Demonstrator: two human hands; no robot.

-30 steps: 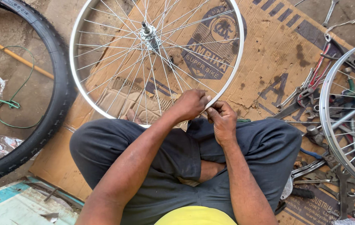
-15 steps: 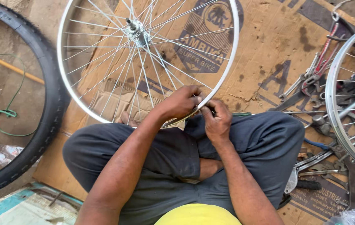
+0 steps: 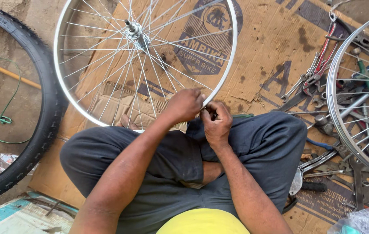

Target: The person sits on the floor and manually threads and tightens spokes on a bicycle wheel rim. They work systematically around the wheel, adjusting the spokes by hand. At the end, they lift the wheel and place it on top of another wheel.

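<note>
Spoked silver wheel (image 3: 106, 99) is propped on flattened cardboard (image 3: 271, 47) right in front of the crossed legs. Its near rim is gripped by the left hand (image 3: 186, 105), fingers curled shut, and pinched by the right hand (image 3: 216, 125). One black tyre (image 3: 41, 108) is seen left, two more rims (image 3: 344, 117) right, among scattered wrenches (image 3: 310, 73).

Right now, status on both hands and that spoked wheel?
Left hand and right hand both closed at the near rim of the spoked wheel. Wheel tilted over the cardboard. Black tyre to the left, tools to the right, both apart.
</note>
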